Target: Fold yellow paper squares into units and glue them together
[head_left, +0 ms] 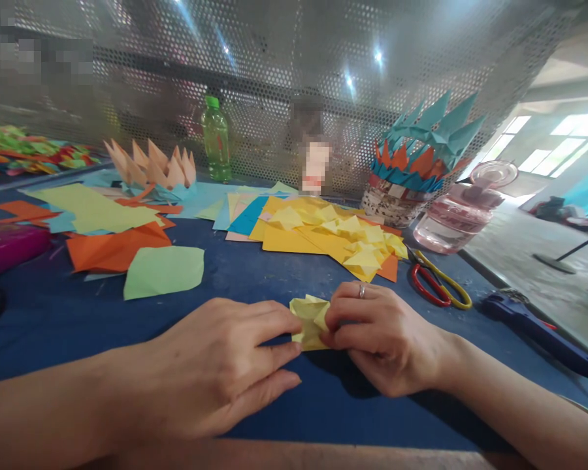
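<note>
The 2 hands were close together over a folded yellow paper [310, 321]. The paper was small and lumpy, and it sat low between the hands, right over the blue table [127, 326]. The left hand [220, 365] lay nearly flat, and its fingertips [294, 320] pressed on the left side of the paper. The right hand [382, 339] was curled, and its fingers [345, 326] pinched the right side. So the 2 hands held the paper from both sides. A ring [361, 290] was on 1 finger of the right hand.

Just past the hands was a big pile of yellow paper bits [353, 238], lying on flat sheets of many colors. Red and yellow scissors [438, 281] lay near the right hand, and a blue tool [534, 326] lay further to the right. To the left were a light green paper [164, 273] and an orange paper [117, 248]. A pink case [10, 248] sat by the left edge of the table.

At the back stood 2 paper crowns, 1 peach [149, 166] and 1 blue and orange [421, 156]. A green bottle [215, 140] and a pink glass jar [453, 219] stood there too, by a metal screen with tiny holes [274, 65].
</note>
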Tool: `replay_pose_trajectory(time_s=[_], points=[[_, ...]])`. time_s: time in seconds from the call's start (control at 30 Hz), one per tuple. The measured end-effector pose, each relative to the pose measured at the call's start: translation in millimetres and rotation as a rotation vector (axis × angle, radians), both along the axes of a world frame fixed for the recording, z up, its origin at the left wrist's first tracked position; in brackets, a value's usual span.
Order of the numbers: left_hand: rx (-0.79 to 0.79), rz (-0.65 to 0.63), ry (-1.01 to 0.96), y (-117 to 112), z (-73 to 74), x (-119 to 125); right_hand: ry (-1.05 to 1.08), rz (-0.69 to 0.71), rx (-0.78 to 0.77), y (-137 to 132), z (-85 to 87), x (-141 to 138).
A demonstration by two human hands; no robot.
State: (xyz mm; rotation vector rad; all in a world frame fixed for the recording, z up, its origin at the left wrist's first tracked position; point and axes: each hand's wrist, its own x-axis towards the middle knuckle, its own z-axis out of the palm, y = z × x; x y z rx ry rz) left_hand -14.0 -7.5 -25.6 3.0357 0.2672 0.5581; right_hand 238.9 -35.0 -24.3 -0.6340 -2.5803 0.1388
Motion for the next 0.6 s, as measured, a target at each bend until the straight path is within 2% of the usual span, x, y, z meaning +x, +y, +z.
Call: replay_pose_trajectory(time_s=[0.2, 0.37, 0.6], points=[[0.015, -0.008, -0.002, 0.2, 0.2, 0.5, -0.043, 0.004, 0.062, -0.1, 0.8, 0.0], [0.001, -0.014, -0.015, -0.4, 0.3, 1.5, -0.092, 0.04, 0.043, -2.7, 1.9, -3.5], [0.007, -0.002, -0.014, 0.6, -1.6, 0.3, -0.11, 0.012, 0.075, -4.1, 2.5, -3.2]])
